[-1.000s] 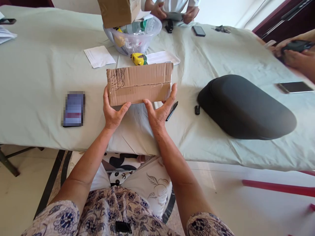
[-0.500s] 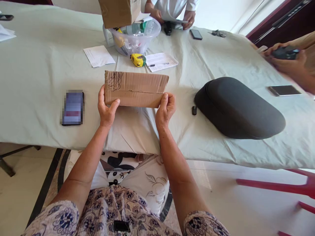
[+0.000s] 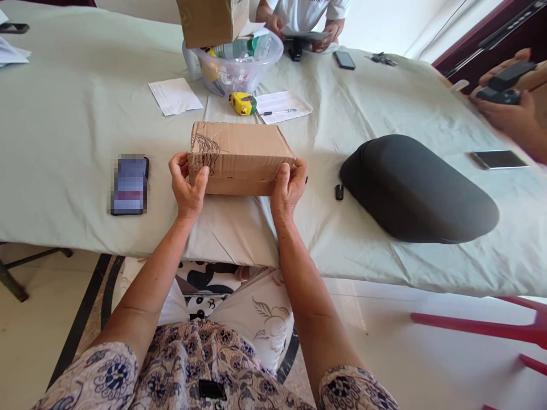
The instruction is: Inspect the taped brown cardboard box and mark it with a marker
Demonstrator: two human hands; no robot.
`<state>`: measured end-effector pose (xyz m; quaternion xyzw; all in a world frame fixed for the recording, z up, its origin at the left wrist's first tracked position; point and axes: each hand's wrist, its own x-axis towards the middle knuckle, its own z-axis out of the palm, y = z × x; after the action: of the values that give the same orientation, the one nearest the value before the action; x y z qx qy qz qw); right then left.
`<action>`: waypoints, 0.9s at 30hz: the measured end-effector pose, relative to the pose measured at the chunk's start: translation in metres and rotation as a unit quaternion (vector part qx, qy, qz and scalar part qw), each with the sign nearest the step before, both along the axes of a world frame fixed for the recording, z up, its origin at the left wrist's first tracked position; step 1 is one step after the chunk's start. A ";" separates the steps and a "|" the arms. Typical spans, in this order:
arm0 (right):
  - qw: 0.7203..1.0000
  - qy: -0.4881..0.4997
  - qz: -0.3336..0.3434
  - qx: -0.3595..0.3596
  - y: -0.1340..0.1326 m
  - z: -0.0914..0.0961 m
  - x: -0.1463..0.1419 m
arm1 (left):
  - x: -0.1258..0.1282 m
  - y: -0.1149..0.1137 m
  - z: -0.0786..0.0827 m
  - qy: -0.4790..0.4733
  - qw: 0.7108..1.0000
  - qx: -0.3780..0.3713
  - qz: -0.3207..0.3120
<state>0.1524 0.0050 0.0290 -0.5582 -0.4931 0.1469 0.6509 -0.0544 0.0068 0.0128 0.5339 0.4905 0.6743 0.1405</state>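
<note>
Hands locked on a carton (image 3: 239, 151) at the wearer's 12 o'clock, left hand (image 3: 187, 191) and right hand (image 3: 288, 191) grasp its ends. Its upper face now shows where only the near side did half a second ago, suggesting a turn mid-handling. Phone (image 3: 129, 185) at 11; tape measure (image 3: 241, 104) beyond, at 12.

Brown cardboard box (image 3: 240, 156) — crosswise, black-scribbled toward its left end

Your left hand (image 3: 188, 191) and right hand (image 3: 289, 188) hold a cardboard box (image 3: 243, 159) by opposite ends. A phone (image 3: 129, 187) lies to your left, a dark, rounded object (image 3: 423, 193) to your right, a yellow tape measure (image 3: 241, 104) beyond.
</note>
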 end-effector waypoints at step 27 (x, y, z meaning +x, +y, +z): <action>0.996 -0.084 0.023 -0.036 -0.003 -0.012 -0.004 | 0.003 0.001 -0.010 0.086 0.991 -0.069 0.080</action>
<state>0.1483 0.0019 0.0168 -0.5802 -0.5529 0.1326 0.5831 -0.0511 0.0080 0.0024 0.5379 0.5870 0.5998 0.0799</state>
